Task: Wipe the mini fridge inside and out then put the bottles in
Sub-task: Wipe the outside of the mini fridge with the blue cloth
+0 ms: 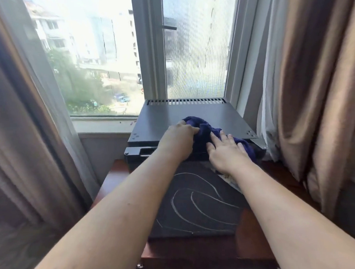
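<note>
A dark grey mini fridge [196,112] stands on a wooden cabinet under the window, with vent slots along its back edge. A dark blue cloth [203,128] lies bunched on the front part of its top. My left hand [177,141] grips the cloth's left side with curled fingers. My right hand [226,151] lies flat on the cloth's right side, fingers spread. The fridge door [197,205], dark with pale curved lines, faces me below my arms. No bottles are in view.
The reddish wooden cabinet [256,231] carries the fridge. Brown curtains [310,90] hang close on the right and on the left [18,126]. A white window sill [103,124] sits left of the fridge, and the window frame [150,50] rises behind it.
</note>
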`<state>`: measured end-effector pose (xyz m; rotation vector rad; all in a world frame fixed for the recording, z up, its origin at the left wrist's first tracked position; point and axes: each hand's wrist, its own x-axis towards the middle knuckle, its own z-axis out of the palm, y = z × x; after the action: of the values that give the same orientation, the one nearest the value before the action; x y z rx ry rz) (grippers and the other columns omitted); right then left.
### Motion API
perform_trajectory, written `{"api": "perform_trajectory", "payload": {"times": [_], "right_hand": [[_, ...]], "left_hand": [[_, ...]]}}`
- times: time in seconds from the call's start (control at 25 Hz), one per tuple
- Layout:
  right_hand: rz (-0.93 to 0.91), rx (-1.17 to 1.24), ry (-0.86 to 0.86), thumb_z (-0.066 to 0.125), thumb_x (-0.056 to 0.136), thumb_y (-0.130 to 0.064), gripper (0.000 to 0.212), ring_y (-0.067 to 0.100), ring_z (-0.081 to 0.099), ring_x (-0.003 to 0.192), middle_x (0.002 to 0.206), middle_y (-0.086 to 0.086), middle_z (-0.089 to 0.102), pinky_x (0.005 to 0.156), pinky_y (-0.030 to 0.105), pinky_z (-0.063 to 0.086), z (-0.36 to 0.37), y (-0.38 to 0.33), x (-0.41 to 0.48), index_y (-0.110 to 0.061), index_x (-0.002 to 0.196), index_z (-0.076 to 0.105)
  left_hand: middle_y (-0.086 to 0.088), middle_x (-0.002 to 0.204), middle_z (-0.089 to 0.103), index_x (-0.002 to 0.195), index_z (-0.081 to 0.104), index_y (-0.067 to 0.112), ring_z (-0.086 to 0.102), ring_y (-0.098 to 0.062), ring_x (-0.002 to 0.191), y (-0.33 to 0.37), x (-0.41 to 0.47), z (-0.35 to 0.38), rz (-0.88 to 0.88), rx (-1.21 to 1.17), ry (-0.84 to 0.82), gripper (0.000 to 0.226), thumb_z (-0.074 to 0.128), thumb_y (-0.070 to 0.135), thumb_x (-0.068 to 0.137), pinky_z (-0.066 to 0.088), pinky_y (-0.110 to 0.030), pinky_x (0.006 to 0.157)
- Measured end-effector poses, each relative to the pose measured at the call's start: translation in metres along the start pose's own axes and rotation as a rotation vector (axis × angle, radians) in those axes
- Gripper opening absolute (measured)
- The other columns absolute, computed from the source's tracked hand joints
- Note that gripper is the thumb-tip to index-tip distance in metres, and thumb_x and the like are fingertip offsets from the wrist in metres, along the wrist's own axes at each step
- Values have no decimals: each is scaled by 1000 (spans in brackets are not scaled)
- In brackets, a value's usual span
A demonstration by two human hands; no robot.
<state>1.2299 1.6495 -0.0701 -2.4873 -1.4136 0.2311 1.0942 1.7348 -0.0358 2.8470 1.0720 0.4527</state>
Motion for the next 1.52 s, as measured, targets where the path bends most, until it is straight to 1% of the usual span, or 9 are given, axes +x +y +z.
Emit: {"api": "perform_trajectory", "payload": {"times": [0.24, 0.56, 0.8, 1.0, 1.16, 1.24, 1.32, 1.44, 1.52], "right_hand": [[96, -64, 10, 14, 107, -46, 58, 20, -7, 158, 171, 0, -7, 127, 45, -3, -9, 19, 28, -35, 162, 3], [186, -87, -1, 13, 106, -48, 59, 22, -7, 158, 171, 2, -9, 126, 45, 1, -23, 54, 151, -33, 162, 1], [224, 69, -83, 18, 109, -44, 58, 28, -12, 157, 170, 7, -12, 126, 47, -3, -36, 64, 268, -32, 162, -2], [203, 44, -83, 19, 109, -43, 58, 31, -10, 157, 170, 11, -14, 126, 47, -2, -40, 50, 336, -33, 163, 0], [176, 47, -82, 18, 109, -43, 57, 31, -9, 157, 170, 11, -13, 124, 44, -4, -39, 53, 350, -32, 162, 2], [143, 53, -77, 18, 109, -43, 57, 31, -9, 157, 170, 12, -12, 125, 44, -4, -38, 55, 340, -31, 162, 2], [113, 48, -80, 19, 109, -45, 58, 30, -8, 157, 170, 11, -10, 127, 44, -4, -37, 58, 321, -31, 162, 2], [78, 22, -81, 19, 108, -48, 60, 29, -10, 157, 170, 11, -10, 127, 45, -3, -34, 65, 277, -30, 163, 1], [48, 0, -86, 19, 108, -49, 61, 28, -10, 157, 170, 11, -9, 127, 43, -4, -31, 68, 238, -28, 163, 1]], "left_hand": [[-13, 136, 58, 139, 60, 29, 58, -35, 122, 13, 48, 10, 25, -36, -57, 42, 53, 14, 100, 47, -40, 102], [-13, 150, 52, 153, 46, 23, 52, -33, 135, 15, 193, 29, 65, 0, -273, 56, 59, 11, 100, 38, -34, 110], [-18, 148, 42, 150, 45, 23, 51, -40, 131, -4, 291, 62, 69, 3, -239, 51, 55, 13, 102, 44, -43, 110], [-22, 143, 46, 144, 50, 18, 54, -40, 126, -41, 351, 68, 98, 13, -241, 42, 55, 12, 103, 42, -40, 104], [-20, 134, 53, 133, 57, 14, 58, -37, 117, -53, 365, 76, 116, 4, -208, 33, 56, 9, 100, 43, -36, 93], [-17, 123, 53, 129, 60, 14, 58, -36, 115, -55, 359, 73, 131, 0, -187, 30, 57, 10, 100, 40, -34, 86], [-14, 117, 54, 128, 62, 12, 58, -36, 114, -55, 342, 67, 169, 0, -157, 28, 57, 13, 100, 40, -35, 86], [-19, 121, 63, 127, 64, 11, 59, -36, 111, -49, 299, 56, 242, 6, -133, 29, 57, 13, 100, 40, -34, 87], [-16, 108, 62, 122, 65, 9, 60, -34, 104, -42, 262, 47, 268, -5, -136, 25, 58, 13, 98, 38, -34, 79]]}}
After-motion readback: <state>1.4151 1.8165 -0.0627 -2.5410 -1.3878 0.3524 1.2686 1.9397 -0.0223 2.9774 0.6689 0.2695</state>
